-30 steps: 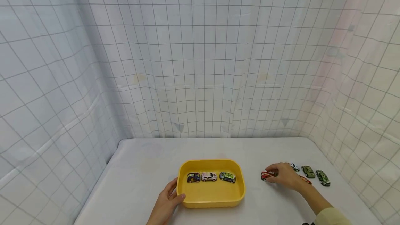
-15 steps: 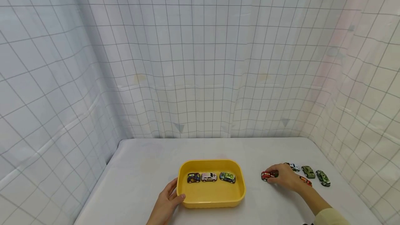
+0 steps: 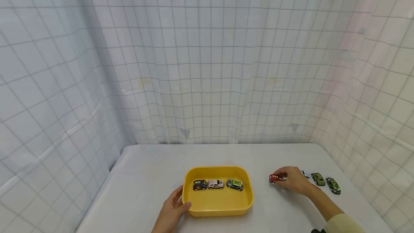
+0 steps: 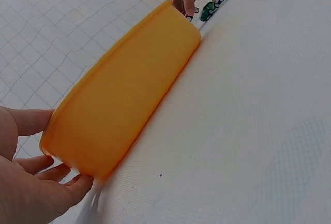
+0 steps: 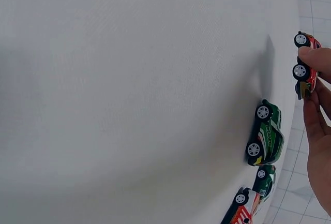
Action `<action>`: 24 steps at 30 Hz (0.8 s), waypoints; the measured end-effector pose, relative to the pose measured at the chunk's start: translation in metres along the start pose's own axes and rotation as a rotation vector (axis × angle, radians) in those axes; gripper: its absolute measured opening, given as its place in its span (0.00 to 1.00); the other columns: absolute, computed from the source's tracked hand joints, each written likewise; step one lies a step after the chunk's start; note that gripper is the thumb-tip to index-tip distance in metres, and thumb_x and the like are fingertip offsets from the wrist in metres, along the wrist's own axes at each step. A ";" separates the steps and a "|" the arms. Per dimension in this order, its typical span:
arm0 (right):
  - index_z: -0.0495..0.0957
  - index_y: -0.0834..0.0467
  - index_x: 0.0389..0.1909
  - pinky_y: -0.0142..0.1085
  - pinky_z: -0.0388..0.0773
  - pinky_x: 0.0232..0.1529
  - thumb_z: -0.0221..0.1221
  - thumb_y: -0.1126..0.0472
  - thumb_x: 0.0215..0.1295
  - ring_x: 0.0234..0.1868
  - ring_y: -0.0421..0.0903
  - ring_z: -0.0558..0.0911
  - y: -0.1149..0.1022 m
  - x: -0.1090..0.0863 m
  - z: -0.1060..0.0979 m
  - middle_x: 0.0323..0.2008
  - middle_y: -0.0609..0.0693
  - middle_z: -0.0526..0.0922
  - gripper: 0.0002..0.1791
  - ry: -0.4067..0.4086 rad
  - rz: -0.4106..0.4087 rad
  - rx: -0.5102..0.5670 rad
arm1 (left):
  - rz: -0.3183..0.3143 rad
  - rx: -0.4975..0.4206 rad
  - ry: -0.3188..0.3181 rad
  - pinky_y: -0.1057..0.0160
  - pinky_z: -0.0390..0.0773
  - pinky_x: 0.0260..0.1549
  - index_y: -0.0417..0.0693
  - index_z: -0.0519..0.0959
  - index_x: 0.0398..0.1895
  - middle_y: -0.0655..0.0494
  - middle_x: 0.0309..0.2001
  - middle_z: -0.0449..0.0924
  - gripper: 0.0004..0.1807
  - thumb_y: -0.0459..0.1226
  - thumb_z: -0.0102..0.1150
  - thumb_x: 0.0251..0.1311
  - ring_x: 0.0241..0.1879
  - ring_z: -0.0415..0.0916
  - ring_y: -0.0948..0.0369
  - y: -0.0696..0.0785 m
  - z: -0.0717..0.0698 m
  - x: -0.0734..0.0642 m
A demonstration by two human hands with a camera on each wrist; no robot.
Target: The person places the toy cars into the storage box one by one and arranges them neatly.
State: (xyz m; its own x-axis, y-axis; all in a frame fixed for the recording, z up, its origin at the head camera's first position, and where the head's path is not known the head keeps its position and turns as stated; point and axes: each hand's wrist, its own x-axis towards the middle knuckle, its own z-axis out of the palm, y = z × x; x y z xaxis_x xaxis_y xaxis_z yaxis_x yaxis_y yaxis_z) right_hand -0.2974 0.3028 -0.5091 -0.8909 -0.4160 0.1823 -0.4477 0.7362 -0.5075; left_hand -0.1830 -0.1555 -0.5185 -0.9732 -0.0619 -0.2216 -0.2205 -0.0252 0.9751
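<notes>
My left hand (image 3: 173, 209) grips the left end of a yellow plastic tray (image 3: 220, 213); in the left wrist view the thumb is at the rim and the fingers lie against the outer wall. Inside the tray stand a dark blue toy car (image 3: 199, 185), a white toy car (image 3: 215, 184) and a green toy car (image 3: 235, 184). To the right of the tray, my right hand (image 3: 292, 181) pinches a red toy car (image 3: 277, 178) between thumb and fingers. In the right wrist view that red toy car (image 5: 306, 61) hangs just above the table, its shadow apart from it.
Beyond my right hand, on the white table (image 3: 145, 182), stand an olive green car (image 3: 318, 179), a camouflage car (image 3: 333, 185) and a partly hidden white car (image 3: 304, 174). A green car (image 5: 266, 136) sits below the held one in the right wrist view. Gridded curtains (image 3: 200, 82) surround the table.
My right hand has raised the red toy car slightly off the table. My left hand keeps its grip on the tray, and the cars inside stay in place.
</notes>
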 end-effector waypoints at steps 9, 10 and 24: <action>0.88 0.60 0.46 0.48 0.87 0.47 0.74 0.61 0.58 0.44 0.49 0.84 -0.014 0.008 -0.003 0.42 0.45 0.86 0.15 0.005 0.001 0.001 | 0.020 -0.016 -0.026 0.44 0.72 0.65 0.28 0.50 0.79 0.26 0.78 0.44 0.45 0.25 0.65 0.65 0.74 0.51 0.32 -0.001 -0.001 -0.001; 0.88 0.59 0.46 0.48 0.87 0.47 0.74 0.61 0.59 0.44 0.48 0.84 -0.015 0.009 -0.003 0.42 0.44 0.86 0.15 0.004 0.000 0.002 | 0.022 -0.017 -0.027 0.44 0.72 0.65 0.28 0.50 0.79 0.26 0.78 0.44 0.45 0.25 0.65 0.64 0.74 0.51 0.32 -0.002 -0.001 -0.001; 0.87 0.57 0.48 0.53 0.87 0.47 0.73 0.61 0.61 0.43 0.46 0.83 -0.044 0.026 -0.001 0.42 0.42 0.86 0.14 0.002 -0.087 0.046 | 0.038 -0.020 -0.036 0.43 0.70 0.66 0.28 0.50 0.79 0.25 0.78 0.43 0.46 0.26 0.66 0.65 0.75 0.49 0.31 -0.002 -0.002 -0.001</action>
State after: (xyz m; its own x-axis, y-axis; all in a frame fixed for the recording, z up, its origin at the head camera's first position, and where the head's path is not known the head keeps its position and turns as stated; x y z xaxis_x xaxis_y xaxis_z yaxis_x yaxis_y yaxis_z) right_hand -0.3009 0.2602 -0.4811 -0.8489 -0.4763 0.2292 -0.5195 0.6720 -0.5277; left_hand -0.1814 -0.1570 -0.5203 -0.9826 -0.0269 -0.1838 -0.1825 -0.0435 0.9822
